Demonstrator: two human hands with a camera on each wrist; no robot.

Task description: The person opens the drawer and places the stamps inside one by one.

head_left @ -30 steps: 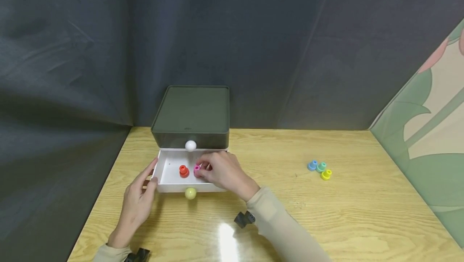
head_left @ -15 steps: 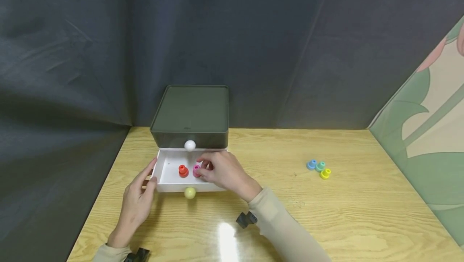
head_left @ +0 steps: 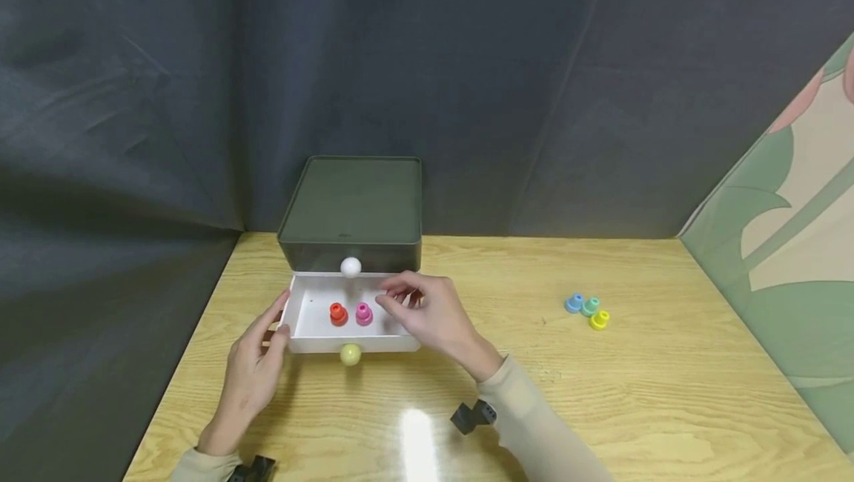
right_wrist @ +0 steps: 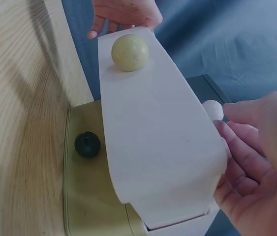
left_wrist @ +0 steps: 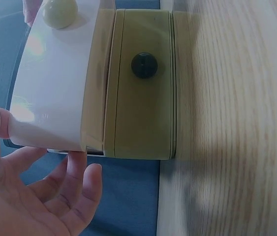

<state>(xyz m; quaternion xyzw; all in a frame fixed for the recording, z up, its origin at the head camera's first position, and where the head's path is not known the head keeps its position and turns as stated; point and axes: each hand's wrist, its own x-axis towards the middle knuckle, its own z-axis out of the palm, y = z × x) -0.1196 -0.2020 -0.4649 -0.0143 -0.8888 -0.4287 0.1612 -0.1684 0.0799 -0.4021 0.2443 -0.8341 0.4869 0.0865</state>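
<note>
Pink peg (head_left: 363,314) appears placed; left hand (head_left: 252,367) grips drawer (head_left: 320,345) at left edge; right hand (head_left: 437,315), fingers parted, empty, should next clear right edge.

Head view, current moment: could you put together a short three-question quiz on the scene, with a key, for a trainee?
1. How many small stepped pieces lie directly on the wooden table?
2. Does the right hand grip the pink stepped piece?
3. The knob on the pulled-out white drawer is: A) red; B) yellow-green; C) blue.

Key:
1. Three.
2. No; the pink one sits in the drawer beside the red stepped piece.
3. B.
</note>
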